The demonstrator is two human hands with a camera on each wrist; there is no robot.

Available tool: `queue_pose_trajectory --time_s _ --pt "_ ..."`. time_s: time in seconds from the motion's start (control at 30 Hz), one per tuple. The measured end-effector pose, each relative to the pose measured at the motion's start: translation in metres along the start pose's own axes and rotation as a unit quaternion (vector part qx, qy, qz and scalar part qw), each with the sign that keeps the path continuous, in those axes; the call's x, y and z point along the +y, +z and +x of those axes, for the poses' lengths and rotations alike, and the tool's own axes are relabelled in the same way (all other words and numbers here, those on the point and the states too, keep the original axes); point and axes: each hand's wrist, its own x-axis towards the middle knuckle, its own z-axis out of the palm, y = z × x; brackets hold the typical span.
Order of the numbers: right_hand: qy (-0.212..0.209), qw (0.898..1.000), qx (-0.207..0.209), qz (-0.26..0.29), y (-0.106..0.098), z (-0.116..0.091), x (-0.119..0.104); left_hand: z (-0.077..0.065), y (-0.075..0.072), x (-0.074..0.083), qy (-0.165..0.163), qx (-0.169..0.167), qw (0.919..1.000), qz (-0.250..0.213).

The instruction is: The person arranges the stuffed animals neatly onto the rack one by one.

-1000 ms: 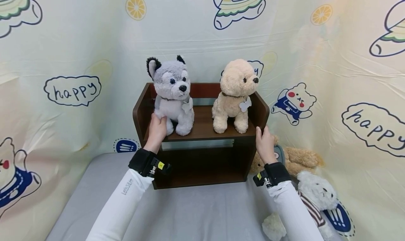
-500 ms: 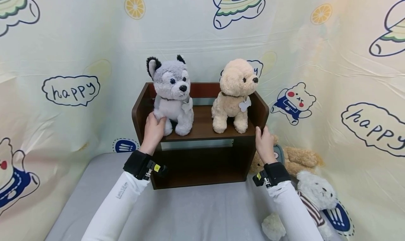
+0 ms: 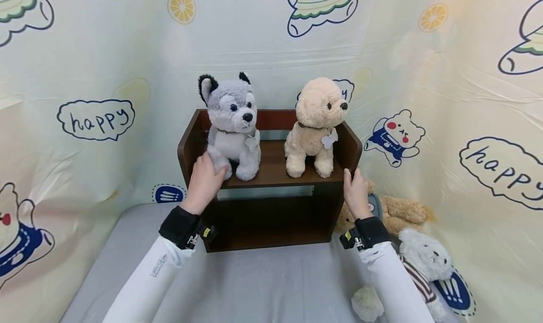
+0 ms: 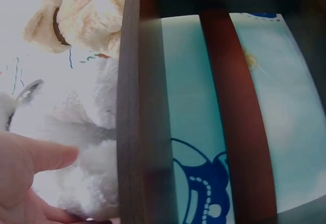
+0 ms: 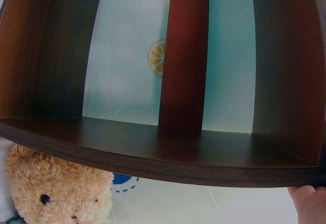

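Observation:
A grey-and-white husky plush point(image 3: 232, 125) sits upright at the left of the top board of a dark brown shelf point(image 3: 271, 179). My left hand point(image 3: 202, 181) is at its side by the front leg, thumb stretched out, fingers reaching along the flank. In the left wrist view the straight thumb point(image 4: 56, 155) lies over the white fur, apart from the other fingers. At the right end sits a beige dog plush point(image 3: 315, 125) with a collar and a pale bone-shaped tag. My right hand point(image 3: 356, 193) grips the front edge of the shelf's right side panel.
The shelf's lower compartment point(image 3: 271, 219) faces me. Right of the shelf, a brown teddy bear point(image 3: 400, 214) and a white bear in a striped top point(image 3: 425, 257) lie on the grey surface point(image 3: 263, 285). Printed cloth point(image 3: 271, 54) hangs behind.
My left hand has moved slightly left, and its thumb has spread away from the fingers. Both plush dogs, the shelf and my right hand stay where they were.

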Motion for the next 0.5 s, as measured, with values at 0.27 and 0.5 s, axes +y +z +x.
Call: queue_pose_trajectory --time_s 0.27,0.5 --pt "0.003 1.000 -0.003 -0.002 0.000 0.000 0.001 -0.013 -0.011 0.005 0.012 -0.018 0.9985 0.050" --pt "-0.005 1.000 0.000 -0.003 0.000 0.001 0.000 -0.022 -0.022 0.009 0.024 -0.053 0.9939 0.094"
